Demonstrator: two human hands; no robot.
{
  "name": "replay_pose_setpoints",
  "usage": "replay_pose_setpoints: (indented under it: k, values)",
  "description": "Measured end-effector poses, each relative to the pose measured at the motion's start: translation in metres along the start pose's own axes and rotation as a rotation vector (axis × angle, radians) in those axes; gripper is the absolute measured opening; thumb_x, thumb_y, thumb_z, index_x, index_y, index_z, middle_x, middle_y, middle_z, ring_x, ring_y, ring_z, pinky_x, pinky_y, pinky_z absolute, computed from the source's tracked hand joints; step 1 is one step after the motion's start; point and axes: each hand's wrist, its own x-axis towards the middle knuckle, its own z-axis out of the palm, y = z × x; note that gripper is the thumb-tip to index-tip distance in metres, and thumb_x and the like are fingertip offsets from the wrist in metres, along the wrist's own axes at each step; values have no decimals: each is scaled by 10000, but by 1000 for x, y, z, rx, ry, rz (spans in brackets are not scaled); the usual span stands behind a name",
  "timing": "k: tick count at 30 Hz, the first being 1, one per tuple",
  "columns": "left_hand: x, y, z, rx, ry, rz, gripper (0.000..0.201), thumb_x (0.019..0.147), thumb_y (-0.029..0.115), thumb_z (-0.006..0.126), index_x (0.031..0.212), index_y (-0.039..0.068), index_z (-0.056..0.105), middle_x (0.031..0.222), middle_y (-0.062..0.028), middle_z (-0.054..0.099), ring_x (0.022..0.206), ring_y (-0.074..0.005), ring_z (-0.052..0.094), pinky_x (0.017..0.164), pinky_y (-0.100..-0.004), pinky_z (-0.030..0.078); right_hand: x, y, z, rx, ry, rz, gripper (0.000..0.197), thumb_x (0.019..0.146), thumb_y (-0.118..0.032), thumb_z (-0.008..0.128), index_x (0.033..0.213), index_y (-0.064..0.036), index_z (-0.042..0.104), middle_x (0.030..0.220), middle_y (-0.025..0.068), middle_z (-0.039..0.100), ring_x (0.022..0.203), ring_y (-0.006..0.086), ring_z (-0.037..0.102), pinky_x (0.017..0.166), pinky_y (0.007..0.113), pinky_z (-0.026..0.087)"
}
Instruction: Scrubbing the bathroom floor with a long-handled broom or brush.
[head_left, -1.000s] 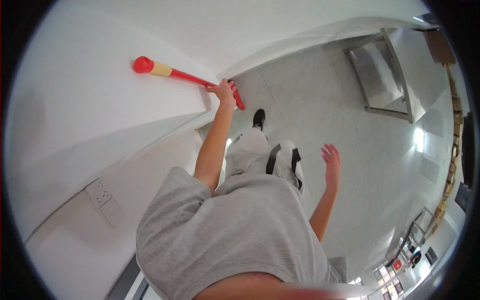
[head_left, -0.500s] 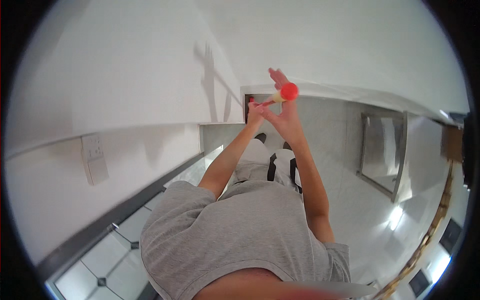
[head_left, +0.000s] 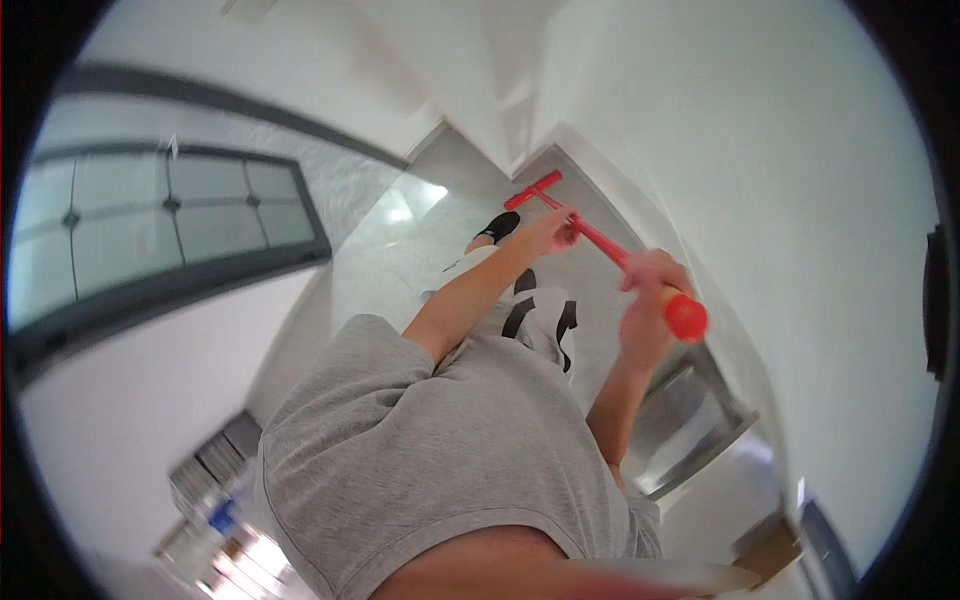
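I hold a long red pole (head_left: 598,240) with a narrow T-shaped red head (head_left: 533,190), like a floor mop or squeegee; the exact kind does not show. The head is down by the floor near a wall corner. My left hand (head_left: 556,230) is closed round the middle of the pole. Higher up, my right hand (head_left: 652,285) grips it just below the end, where a beige band and a round red cap (head_left: 686,318) show. Slight blur covers the right fingers. My black shoe (head_left: 497,228) stands close to the head.
White walls meet at a corner ahead, over a grey floor (head_left: 390,235). A dark-framed glass door (head_left: 170,205) is at the left. To the right is a low grey-framed panel (head_left: 690,425), with a brown box (head_left: 770,550) beyond it. Shelved items (head_left: 215,465) show at lower left.
My view has turned, bringing the door and corner into sight. The pole now slants to the right, its red head visible on the floor. My right hand has gone from spread fingers to gripping near the cap.
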Motion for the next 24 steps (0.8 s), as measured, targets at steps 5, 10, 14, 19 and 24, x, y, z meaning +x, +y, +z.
replay_pose_setpoints:
  k: [5,10,14,19,24]
  values:
    - [-54,-29,22,36,165,74,158,846,176,648,740,104,555,681,-26,583,575,-139,574,525,-277,498,2,-13,-27,108,-136,-42,130,902,-65,590,786,-46,534,655,44,544,623,154,508,644,326,460]
    - [-89,-9,-90,-89,328,296,120,821,188,633,786,102,556,702,-43,608,637,-168,614,545,-289,492,-28,2,31,273,-446,98,143,902,-79,601,785,-33,533,665,51,549,655,164,515,693,350,474]
    - [-165,26,-157,-247,473,633,172,840,243,616,808,91,544,775,-75,609,681,-219,634,624,-390,535,-62,10,96,308,-616,173,123,896,-42,567,781,-17,532,753,69,577,749,187,555,812,378,472]
    - [-286,64,-175,-475,318,707,275,875,330,612,970,95,506,1006,-152,582,758,-302,645,749,-440,553,-112,35,169,78,-830,152,36,844,26,613,875,7,610,854,81,629,905,225,610,896,375,465]
    - [-318,75,-294,-670,227,786,359,891,217,601,1103,42,369,992,-174,560,784,-278,651,555,-311,557,-199,60,273,-95,-1357,13,236,790,36,662,1014,-9,603,1051,124,639,1133,280,588,946,363,454]
